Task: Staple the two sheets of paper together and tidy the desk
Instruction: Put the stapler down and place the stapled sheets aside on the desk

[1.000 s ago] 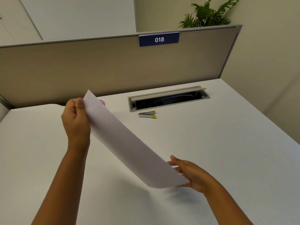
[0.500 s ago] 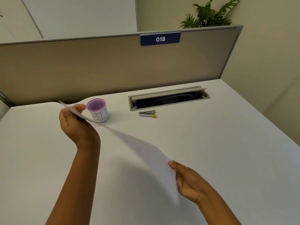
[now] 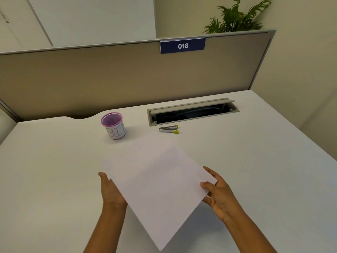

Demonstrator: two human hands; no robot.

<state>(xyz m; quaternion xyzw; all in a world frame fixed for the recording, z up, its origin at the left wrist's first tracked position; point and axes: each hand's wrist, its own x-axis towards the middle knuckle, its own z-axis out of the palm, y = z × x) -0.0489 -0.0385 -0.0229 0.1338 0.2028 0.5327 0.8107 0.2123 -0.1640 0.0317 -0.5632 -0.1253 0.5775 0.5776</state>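
- The left hand (image 3: 111, 192) is sitting under the left edge of the paper (image 3: 156, 181), with only the thumb tip showing past that edge; the sheet is hiding the fingers, so it cannot be told whether they are curling round it or lying flat beneath it.
- A second ago this hand was holding the paper up high on edge; now the paper is lying nearly flat and low over the desk (image 3: 45, 170), turned like a diamond, which suggests it is being squared up and laid down ready for stapling.
- The pink mesh cup (image 3: 113, 125), lettered "BIN", is standing behind and to the left of the paper; it was hidden behind the raised sheet a second ago and is now showing in full.
- Whether one sheet or two is being held cannot be told; a faint inner outline is hinting at a second one.
- The stapler (image 3: 168, 129), silver with yellow ends, is lying untouched just beyond the paper's far corner, in front of the open cable tray (image 3: 193, 111).
- The right hand (image 3: 217, 194) is pinching the paper's right corner, thumb on top and fingers underneath.
- Stapling is not yet begun; reaching for the stapler is likely the next need.
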